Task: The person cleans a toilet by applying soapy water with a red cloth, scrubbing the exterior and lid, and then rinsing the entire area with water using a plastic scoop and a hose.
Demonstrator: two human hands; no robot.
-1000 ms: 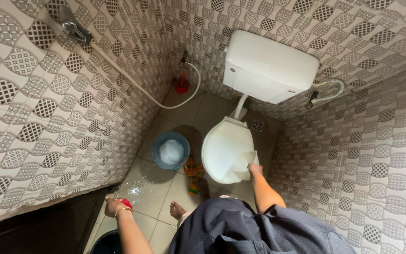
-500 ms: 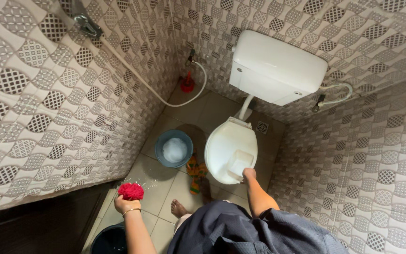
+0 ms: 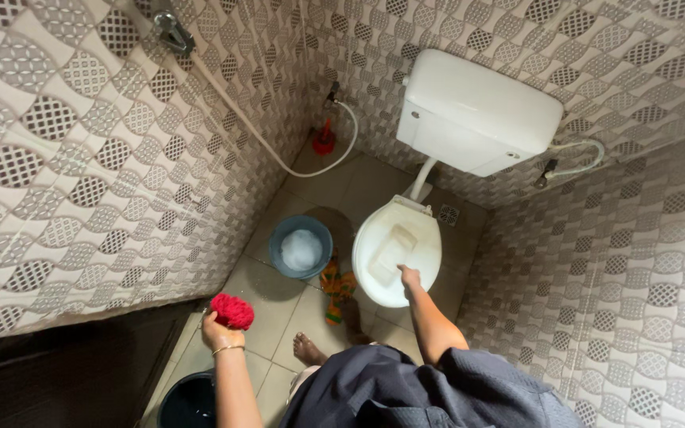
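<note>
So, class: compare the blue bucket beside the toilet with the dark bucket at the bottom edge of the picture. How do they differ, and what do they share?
The blue bucket is light blue; the dark bucket is almost black. The blue bucket holds white foam; the dark bucket's inside looks dark, its contents unclear. The blue bucket shows whole beside the toilet; the dark bucket is cut off by the frame, below the left hand. Both are round, open-topped and stand on the tiled floor.

Small bathroom corner with glossy white wall tiles (image 3: 81, 158) patterned in brown lattice leaf shapes, and a floor of large beige square tiles (image 3: 311, 309), wet and shiny in warm light.
</note>
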